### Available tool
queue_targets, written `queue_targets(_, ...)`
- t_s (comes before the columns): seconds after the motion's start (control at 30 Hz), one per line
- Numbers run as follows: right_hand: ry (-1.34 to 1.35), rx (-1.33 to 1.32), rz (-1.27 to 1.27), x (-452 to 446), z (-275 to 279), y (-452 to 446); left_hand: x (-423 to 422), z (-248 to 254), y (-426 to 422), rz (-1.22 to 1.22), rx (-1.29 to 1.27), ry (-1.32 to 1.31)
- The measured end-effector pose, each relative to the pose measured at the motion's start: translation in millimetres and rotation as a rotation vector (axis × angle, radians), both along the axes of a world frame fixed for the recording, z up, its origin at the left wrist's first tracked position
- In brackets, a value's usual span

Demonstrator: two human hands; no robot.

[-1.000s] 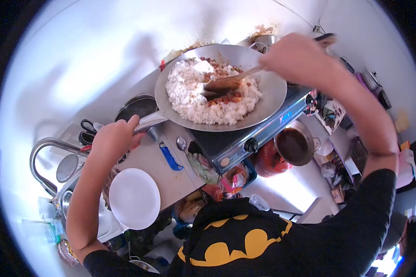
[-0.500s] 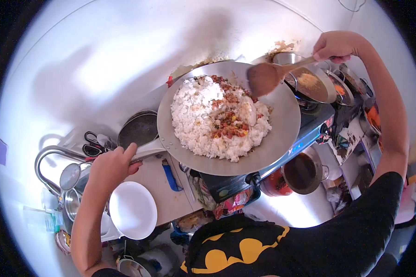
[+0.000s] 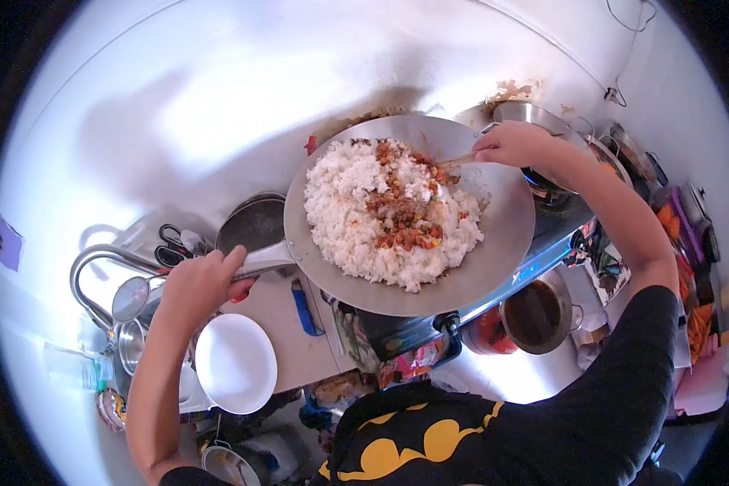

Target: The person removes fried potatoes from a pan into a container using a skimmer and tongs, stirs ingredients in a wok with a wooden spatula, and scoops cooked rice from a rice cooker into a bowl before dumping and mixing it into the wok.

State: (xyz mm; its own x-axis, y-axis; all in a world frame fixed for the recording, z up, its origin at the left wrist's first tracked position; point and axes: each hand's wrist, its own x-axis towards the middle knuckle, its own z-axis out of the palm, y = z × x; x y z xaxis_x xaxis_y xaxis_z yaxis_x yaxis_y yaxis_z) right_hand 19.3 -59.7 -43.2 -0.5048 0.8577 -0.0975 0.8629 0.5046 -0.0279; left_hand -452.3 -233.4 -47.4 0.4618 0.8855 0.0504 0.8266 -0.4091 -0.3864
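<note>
A large metal wok [image 3: 506, 231] sits over the stove, filled with white rice [image 3: 340, 219] and a strip of chopped red and brown mix [image 3: 405, 212]. My left hand [image 3: 202, 283] is closed around the wok's handle [image 3: 266, 257] at the left. At the wok's upper right, my right hand [image 3: 509, 144] grips a wooden spatula [image 3: 459, 161] by its handle. The spatula's blade lies low against the far side of the food and is mostly hidden in it.
A white bowl [image 3: 235, 364] and a blue-handled knife [image 3: 305, 308] rest on the left counter. Behind the wok handle is a dark pan [image 3: 251, 223]. Lower right stands a pot of dark liquid [image 3: 535, 316]. The stove [image 3: 397, 332] lies under the wok.
My right hand has moved down and left, bringing the spatula's blade from above the wok into the food. My left hand stays on the handle.
</note>
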Motion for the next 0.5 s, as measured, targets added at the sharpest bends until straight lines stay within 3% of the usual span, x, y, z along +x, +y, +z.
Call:
queue_targets(0.07, -0.168, 0.29, 0.065, 0, 14, -40, -1, 0, 0, -0.007, 0.006, -0.003)
queue_targets(0.17, -0.433, 0.318, -0.013, -24, 36, -93, -2, -1, 2, 0.012, -0.017, 0.005)
queue_targets(0.37, -0.689, 0.905, 0.274, -59, 27, -193, -5, 0, 2, 0.054, -0.134, -0.038)
queue_targets(0.5, -0.753, 1.008, 0.141, -91, 0, -232, -4, 1, 4, 0.084, -0.178, -0.049)
